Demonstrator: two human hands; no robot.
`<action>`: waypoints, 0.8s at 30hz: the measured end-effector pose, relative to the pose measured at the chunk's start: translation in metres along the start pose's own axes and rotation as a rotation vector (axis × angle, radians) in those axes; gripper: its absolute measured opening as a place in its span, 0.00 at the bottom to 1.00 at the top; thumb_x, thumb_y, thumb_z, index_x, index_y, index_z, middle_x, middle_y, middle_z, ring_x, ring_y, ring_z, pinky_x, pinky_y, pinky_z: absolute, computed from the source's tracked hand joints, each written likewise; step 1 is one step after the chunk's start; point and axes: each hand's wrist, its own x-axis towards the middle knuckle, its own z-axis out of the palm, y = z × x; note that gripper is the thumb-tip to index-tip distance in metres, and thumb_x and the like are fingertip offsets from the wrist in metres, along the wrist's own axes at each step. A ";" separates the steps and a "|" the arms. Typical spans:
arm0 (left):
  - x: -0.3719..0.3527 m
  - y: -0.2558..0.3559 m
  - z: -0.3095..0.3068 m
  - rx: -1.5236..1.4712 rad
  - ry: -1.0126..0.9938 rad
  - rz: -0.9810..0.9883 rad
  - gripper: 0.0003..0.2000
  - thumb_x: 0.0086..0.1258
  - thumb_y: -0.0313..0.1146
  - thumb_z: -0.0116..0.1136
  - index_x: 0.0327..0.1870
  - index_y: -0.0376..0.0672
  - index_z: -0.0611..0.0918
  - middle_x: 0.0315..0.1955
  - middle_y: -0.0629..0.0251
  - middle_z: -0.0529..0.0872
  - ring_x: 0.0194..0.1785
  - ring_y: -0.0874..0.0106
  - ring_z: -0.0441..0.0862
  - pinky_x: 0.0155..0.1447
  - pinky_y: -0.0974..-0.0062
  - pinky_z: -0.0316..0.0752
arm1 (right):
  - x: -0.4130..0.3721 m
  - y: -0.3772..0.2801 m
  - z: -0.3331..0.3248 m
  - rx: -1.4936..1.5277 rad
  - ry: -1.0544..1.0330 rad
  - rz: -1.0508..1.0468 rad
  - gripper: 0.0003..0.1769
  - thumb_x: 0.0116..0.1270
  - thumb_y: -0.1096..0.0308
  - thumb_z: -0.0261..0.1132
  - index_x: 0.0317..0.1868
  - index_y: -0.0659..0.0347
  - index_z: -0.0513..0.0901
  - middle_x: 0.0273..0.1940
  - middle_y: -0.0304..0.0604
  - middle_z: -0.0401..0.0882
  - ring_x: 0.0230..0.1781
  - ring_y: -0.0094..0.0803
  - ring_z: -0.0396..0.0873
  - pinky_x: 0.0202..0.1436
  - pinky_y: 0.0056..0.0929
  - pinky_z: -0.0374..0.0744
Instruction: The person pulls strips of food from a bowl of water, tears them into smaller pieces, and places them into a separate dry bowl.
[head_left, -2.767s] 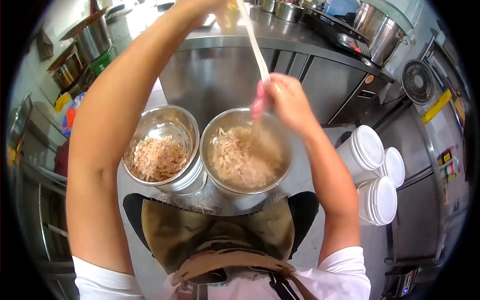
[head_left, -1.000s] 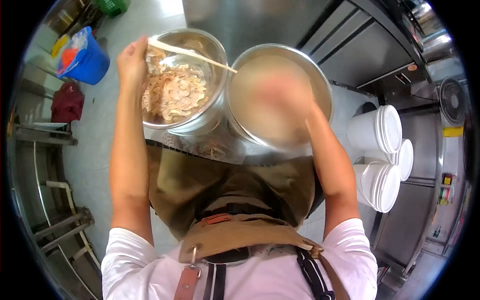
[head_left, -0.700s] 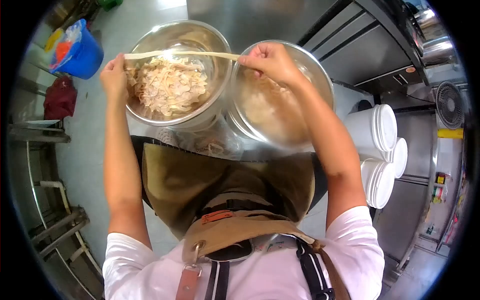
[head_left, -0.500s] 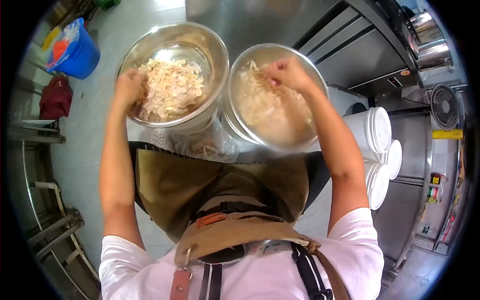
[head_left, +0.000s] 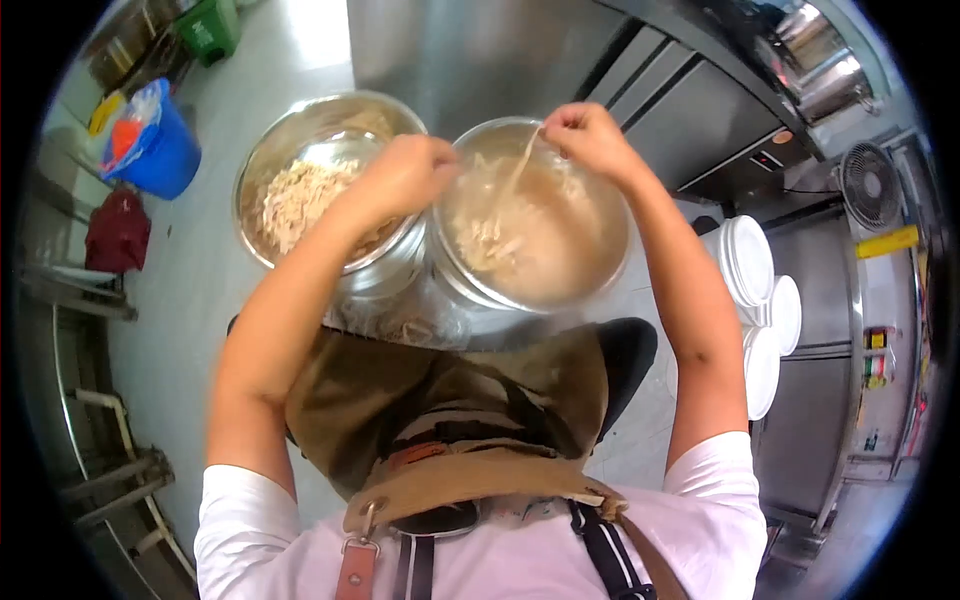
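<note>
Two round metal bowls stand side by side. The left metal bowl (head_left: pixel 262 140) holds a heap of pale strips (head_left: pixel 300 198). Cloudy liquid with more pale strips fills the right metal bowl (head_left: pixel 618 235). My right hand (head_left: pixel 585 135) is over the far rim of the right bowl, fingers pinched on a long pale strip (head_left: pixel 522 168) that hangs down into it. My left hand (head_left: pixel 418 172) is above the gap between the bowls with its fingers closed; motion blur hides whatever they hold, if anything.
A clear plastic bag (head_left: pixel 410 322) lies between the bowls and my apron. White lidded buckets (head_left: pixel 750 262) stand at the right, near a fan (head_left: pixel 870 185). At the left are a blue bin (head_left: pixel 165 150) and a dark red bag (head_left: pixel 117 230). A steel cabinet (head_left: pixel 690 110) is beyond.
My left hand has moved right, from the left bowl's strips to the gap between the bowls. My right hand now has a long strip raised from the liquid. The view has shifted slightly.
</note>
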 end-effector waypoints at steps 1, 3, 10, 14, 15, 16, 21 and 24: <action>0.015 0.011 0.010 -0.038 0.043 0.050 0.13 0.60 0.36 0.59 0.40 0.36 0.85 0.35 0.47 0.86 0.41 0.54 0.85 0.49 0.62 0.77 | -0.006 -0.026 -0.018 0.053 0.027 0.019 0.09 0.60 0.65 0.64 0.33 0.63 0.85 0.25 0.36 0.81 0.23 0.22 0.74 0.29 0.24 0.74; 0.043 0.034 0.026 -0.154 0.083 0.126 0.15 0.62 0.35 0.61 0.45 0.35 0.84 0.38 0.52 0.87 0.42 0.62 0.85 0.50 0.67 0.77 | -0.013 -0.062 -0.050 0.174 0.079 -0.002 0.08 0.62 0.67 0.63 0.33 0.62 0.83 0.28 0.34 0.81 0.23 0.17 0.71 0.29 0.17 0.72; 0.081 0.110 0.013 -0.434 0.151 0.133 0.17 0.63 0.32 0.64 0.50 0.32 0.81 0.40 0.57 0.86 0.43 0.72 0.83 0.50 0.73 0.77 | -0.045 -0.163 -0.135 -0.013 0.187 -0.135 0.10 0.63 0.64 0.66 0.35 0.63 0.83 0.26 0.33 0.79 0.22 0.16 0.72 0.26 0.15 0.71; 0.086 0.165 -0.026 -0.680 0.307 0.383 0.18 0.64 0.31 0.63 0.53 0.32 0.80 0.43 0.57 0.86 0.46 0.72 0.83 0.52 0.72 0.77 | -0.057 -0.187 -0.154 -0.148 0.013 -0.070 0.09 0.64 0.66 0.65 0.35 0.65 0.85 0.27 0.34 0.81 0.23 0.17 0.74 0.28 0.17 0.73; 0.080 0.177 -0.037 -0.667 0.235 0.450 0.17 0.64 0.31 0.63 0.52 0.31 0.80 0.42 0.57 0.87 0.44 0.72 0.83 0.50 0.73 0.79 | -0.061 -0.192 -0.153 -0.145 -0.037 -0.079 0.09 0.64 0.68 0.65 0.37 0.66 0.85 0.28 0.36 0.83 0.25 0.19 0.77 0.30 0.19 0.75; 0.076 0.182 -0.042 -0.658 0.198 0.409 0.17 0.64 0.31 0.63 0.51 0.30 0.81 0.41 0.57 0.87 0.43 0.72 0.84 0.49 0.73 0.79 | -0.064 -0.193 -0.152 -0.156 -0.057 -0.066 0.09 0.64 0.68 0.64 0.37 0.66 0.85 0.29 0.36 0.83 0.26 0.20 0.78 0.31 0.19 0.76; 0.065 0.176 -0.041 -0.615 0.052 0.221 0.12 0.65 0.32 0.62 0.43 0.31 0.83 0.32 0.60 0.87 0.36 0.74 0.84 0.40 0.74 0.80 | -0.075 -0.190 -0.148 -0.219 -0.109 0.001 0.08 0.63 0.70 0.63 0.36 0.67 0.84 0.29 0.38 0.83 0.29 0.24 0.82 0.33 0.22 0.79; 0.062 0.162 -0.030 -0.789 -0.111 0.127 0.12 0.68 0.33 0.59 0.45 0.33 0.82 0.32 0.62 0.85 0.34 0.74 0.82 0.41 0.75 0.78 | -0.079 -0.193 -0.144 -0.453 -0.120 0.011 0.08 0.62 0.70 0.63 0.36 0.67 0.83 0.29 0.38 0.83 0.28 0.24 0.82 0.32 0.23 0.79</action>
